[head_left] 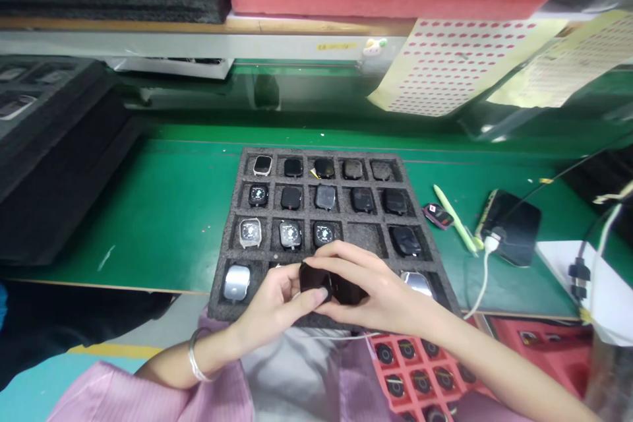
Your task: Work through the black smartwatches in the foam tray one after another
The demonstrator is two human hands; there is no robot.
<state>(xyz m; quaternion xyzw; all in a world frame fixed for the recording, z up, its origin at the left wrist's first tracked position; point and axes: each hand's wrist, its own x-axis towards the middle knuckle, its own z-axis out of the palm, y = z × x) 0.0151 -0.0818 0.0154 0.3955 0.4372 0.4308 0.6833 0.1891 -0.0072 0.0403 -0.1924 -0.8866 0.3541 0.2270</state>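
Both of my hands hold one black smartwatch body (330,285) above the near edge of a black foam tray (230,250). My left hand (274,303) pinches its left side with thumb and fingers. My right hand (376,287) wraps over its top and right side. The tray has a grid of pockets with several watch bodies (291,198), some face up, some showing their sensor backs. One pocket (364,237) in the third row is bare. A silver bracelet (195,356) is on my left wrist.
A green pen (453,216), a small dark watch part (438,215) and a black charger block with a white cable (509,227) lie right of the tray on the green mat. A red tray of round parts (420,376) sits near my right forearm. Black foam stacks (54,165) stand at left.
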